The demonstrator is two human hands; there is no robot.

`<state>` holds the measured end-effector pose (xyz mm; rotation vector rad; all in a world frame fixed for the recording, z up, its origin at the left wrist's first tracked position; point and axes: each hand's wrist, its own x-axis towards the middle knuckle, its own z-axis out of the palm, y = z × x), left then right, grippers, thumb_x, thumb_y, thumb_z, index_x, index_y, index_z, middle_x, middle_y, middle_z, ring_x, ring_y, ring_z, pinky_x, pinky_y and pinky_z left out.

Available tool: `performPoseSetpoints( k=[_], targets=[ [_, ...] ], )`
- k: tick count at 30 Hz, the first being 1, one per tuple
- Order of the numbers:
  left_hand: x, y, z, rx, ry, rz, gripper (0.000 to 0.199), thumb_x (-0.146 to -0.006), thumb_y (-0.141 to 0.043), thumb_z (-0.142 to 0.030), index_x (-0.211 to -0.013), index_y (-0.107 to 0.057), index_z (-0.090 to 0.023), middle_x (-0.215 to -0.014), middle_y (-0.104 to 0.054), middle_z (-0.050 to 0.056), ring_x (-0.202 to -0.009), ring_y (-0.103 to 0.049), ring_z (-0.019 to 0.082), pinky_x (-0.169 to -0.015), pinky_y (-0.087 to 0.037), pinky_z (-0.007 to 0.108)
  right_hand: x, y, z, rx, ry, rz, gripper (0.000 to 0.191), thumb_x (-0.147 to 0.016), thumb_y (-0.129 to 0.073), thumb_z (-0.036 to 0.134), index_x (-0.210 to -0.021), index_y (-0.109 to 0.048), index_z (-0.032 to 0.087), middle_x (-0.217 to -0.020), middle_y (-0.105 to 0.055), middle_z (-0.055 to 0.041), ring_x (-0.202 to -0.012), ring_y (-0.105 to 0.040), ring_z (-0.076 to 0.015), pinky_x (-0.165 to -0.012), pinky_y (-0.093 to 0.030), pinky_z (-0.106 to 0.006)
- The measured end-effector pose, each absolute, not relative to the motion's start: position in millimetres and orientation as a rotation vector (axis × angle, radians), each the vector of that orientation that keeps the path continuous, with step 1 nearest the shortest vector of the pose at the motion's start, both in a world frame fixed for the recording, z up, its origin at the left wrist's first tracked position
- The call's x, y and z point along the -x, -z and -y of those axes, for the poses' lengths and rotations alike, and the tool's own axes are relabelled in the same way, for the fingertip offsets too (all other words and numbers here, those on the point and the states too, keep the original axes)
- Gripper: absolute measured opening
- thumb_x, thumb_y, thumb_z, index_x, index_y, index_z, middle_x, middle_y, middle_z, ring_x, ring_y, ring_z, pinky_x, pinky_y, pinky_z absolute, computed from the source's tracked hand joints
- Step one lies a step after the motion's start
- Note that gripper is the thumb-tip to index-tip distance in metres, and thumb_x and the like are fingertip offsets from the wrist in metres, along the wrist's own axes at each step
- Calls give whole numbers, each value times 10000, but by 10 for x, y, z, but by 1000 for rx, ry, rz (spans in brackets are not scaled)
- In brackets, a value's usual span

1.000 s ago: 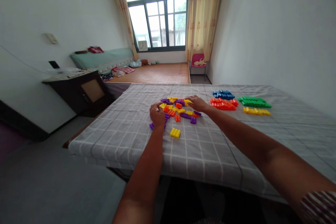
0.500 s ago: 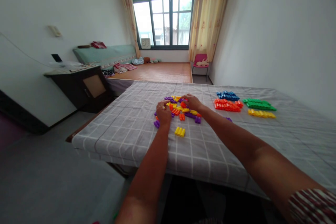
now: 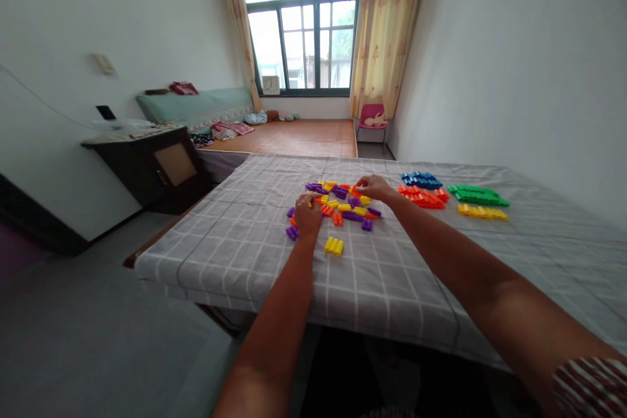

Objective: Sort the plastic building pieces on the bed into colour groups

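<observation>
While the left hand (image 3: 308,211) and right hand (image 3: 373,187) are working among purple, orange, yellow plastic pieces (image 3: 337,219) on the cloth-covered worktop (image 3: 230,241), neither grip's closure is showing; single-colour rows (image 3: 424,198) are lying apart, likely avoiding mix-ups.

The little blocks (image 3: 344,208) look like smooth, shiny plastic, the tablecloth (image 3: 235,241) is dull cloth, and the cupboard (image 3: 134,160) looks like wood.

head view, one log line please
left hand: at purple, yellow, orange plastic pieces; right hand: at orange plastic piece; green plastic pieces: right
</observation>
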<state>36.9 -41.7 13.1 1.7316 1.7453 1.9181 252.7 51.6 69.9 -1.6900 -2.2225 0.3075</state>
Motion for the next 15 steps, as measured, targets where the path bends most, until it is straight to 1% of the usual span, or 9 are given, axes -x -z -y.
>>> performPoseSetpoints(
  k=[3, 6, 8, 9, 11, 13, 15],
  targets=[
    [-373, -126, 410, -1753, -1896, -1732, 310, -745, -466, -41, -831, -713, -208, -893, -695, 44, -924, -636, 189, -893, -492, 329, -2790, -660, -486, 1832, -627, 2074, 289, -839, -647, 399, -934, -708, 133, -803, -733, -74, -631, -660, -136, -535, -454, -196],
    [-378, -123, 406, -1784, -1856, -1740, 296, -740, -471, -47, -821, -711, -202, -886, -694, 47, -906, -639, 191, -881, -495, 331, -3010, -589, -445, 1928, -782, 2117, 351, -876, -599, 445, -808, -706, 117, -754, -732, -94, -574, -648, -132, -523, -455, -208],
    [-377, -119, 403, -1811, -1836, -1750, 293, -740, -470, -50, -819, -710, -199, -884, -693, 50, -902, -638, 194, -875, -496, 333, -3126, -572, -426, 1960, -735, 2156, 422, -928, -504, 456, -796, -712, 113, -754, -735, -102, -574, -650, -134, -542, -465, -217],
    [-375, -116, 403, -1821, -1827, -1759, 293, -739, -470, -50, -818, -709, -200, -881, -692, 50, -902, -638, 195, -873, -496, 334, -3176, -575, -421, 1963, -657, 2183, 435, -946, -467, 442, -815, -718, 113, -762, -737, -102, -586, -654, -135, -557, -468, -218],
    [-370, -110, 403, -1837, -1804, -1785, 294, -733, -471, -48, -814, -707, -204, -872, -691, 46, -897, -637, 195, -873, -494, 336, -3253, -593, -420, 1908, -442, 2286, 367, -951, -466, 375, -901, -729, 124, -818, -747, -92, -655, -671, -139, -608, -473, -216],
    [-365, -105, 405, -1850, -1786, -1808, 291, -730, -475, -47, -810, -705, -207, -863, -689, 43, -887, -636, 196, -871, -492, 339, -3295, -610, -433, 1781, -261, 2409, 254, -917, -526, 287, -1005, -726, 157, -936, -752, -72, -783, -684, -147, -687, -478, -212],
    [-362, -103, 408, -1867, -1772, -1818, 283, -735, -478, -51, -808, -704, -205, -856, -689, 44, -878, -636, 198, -861, -492, 339, -3305, -607, -464, 1686, -188, 2491, 244, -898, -549, 245, -1062, -720, 186, -1050, -738, -60, -914, -677, -163, -761, -477, -216]
  ],
)
